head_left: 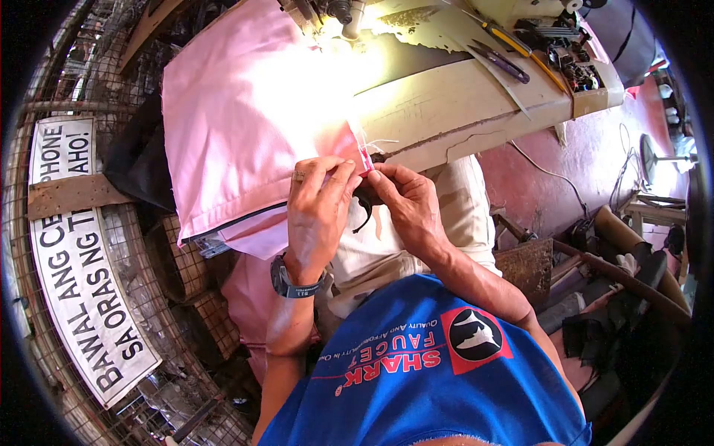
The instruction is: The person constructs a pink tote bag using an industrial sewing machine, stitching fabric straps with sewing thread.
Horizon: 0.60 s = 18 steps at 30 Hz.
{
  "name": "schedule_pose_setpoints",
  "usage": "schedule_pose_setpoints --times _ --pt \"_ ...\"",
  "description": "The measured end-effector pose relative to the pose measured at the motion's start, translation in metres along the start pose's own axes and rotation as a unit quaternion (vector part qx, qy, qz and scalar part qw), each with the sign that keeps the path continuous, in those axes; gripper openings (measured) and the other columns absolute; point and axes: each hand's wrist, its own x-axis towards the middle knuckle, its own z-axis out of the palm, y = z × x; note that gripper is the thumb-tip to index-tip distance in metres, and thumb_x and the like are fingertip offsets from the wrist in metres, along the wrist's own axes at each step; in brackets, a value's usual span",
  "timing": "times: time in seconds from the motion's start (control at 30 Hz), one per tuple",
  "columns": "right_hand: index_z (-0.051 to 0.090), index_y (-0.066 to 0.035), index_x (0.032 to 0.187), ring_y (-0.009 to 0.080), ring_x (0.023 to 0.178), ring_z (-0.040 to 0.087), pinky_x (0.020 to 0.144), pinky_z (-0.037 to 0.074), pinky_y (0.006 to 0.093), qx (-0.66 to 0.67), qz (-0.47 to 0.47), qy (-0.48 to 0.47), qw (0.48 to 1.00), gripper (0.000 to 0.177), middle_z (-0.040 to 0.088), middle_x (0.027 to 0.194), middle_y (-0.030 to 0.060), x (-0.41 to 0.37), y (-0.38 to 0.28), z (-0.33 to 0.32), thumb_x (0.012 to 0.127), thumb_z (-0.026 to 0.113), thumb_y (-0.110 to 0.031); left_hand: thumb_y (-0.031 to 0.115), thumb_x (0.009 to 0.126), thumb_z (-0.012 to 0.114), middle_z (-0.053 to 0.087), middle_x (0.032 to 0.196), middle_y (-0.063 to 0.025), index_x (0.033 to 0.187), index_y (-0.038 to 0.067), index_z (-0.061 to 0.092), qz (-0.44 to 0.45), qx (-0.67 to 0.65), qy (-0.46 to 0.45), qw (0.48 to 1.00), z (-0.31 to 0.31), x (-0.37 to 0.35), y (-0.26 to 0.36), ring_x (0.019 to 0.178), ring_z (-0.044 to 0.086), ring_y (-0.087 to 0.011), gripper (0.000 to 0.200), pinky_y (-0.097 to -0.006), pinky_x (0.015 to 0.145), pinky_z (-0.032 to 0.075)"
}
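Observation:
A large piece of pink fabric point(216, 141) lies over the left part of the work table and hangs over its front edge, with a dark strip along its lower edge. My left hand point(318, 204), with a dark watch on its wrist, pinches the fabric near its right corner. Beside it my right hand point(407, 199) grips the tip of that corner between thumb and fingers. A narrow magenta strip point(366, 156) and loose white threads show just above my fingertips. What lies between the fingertips is partly hidden.
A brightly lit sewing machine point(346, 15) stands at the back. On the table point(439, 111) lie purple-handled snips point(504, 65), a yellow cutter point(509, 37) and a box point(591, 97) of small parts. Left is wire mesh with a printed sign point(82, 260); right are a fan point(651, 157) and stacked rolls.

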Motion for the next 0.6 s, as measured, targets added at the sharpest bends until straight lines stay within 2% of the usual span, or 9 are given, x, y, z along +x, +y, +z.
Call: schedule_pose_setpoints --times 0.27,0.47,0.6 --pt "0.069 0.007 0.116 0.0097 0.088 0.068 0.08 0.055 0.0253 -0.018 -0.02 0.005 1.0 0.029 0.076 0.099 0.0086 0.0 0.002 0.001 0.103 0.065 -0.019 0.003 0.086 0.074 0.063 0.109 -0.0122 0.111 -0.002 0.069 -0.028 -0.035 -0.013 0.999 -0.002 0.002 -0.001 0.101 0.06 -0.0324 0.026 -0.0422 0.086 0.051" --pt "0.07 0.007 0.116 0.0096 0.087 0.069 0.079 0.056 0.0246 -0.024 -0.009 0.011 1.0 0.029 0.077 0.097 0.0092 0.002 0.002 0.003 0.102 0.065 -0.018 -0.001 0.086 0.074 0.067 0.107 -0.0128 0.109 -0.002 0.07 0.065 0.02 0.005 0.998 0.003 0.001 -0.008 0.1 0.064 -0.0316 0.024 -0.0407 0.085 0.054" --pt "0.071 0.008 0.114 0.01 0.086 0.069 0.079 0.057 0.0248 -0.043 -0.014 0.015 0.999 0.028 0.077 0.097 0.0103 0.0 -0.005 0.005 0.102 0.065 -0.017 -0.006 0.081 0.073 0.064 0.105 -0.0144 0.109 -0.004 0.066 0.088 0.002 0.067 0.994 0.016 -0.004 -0.013 0.1 0.064 -0.0325 0.029 -0.0432 0.088 0.053"
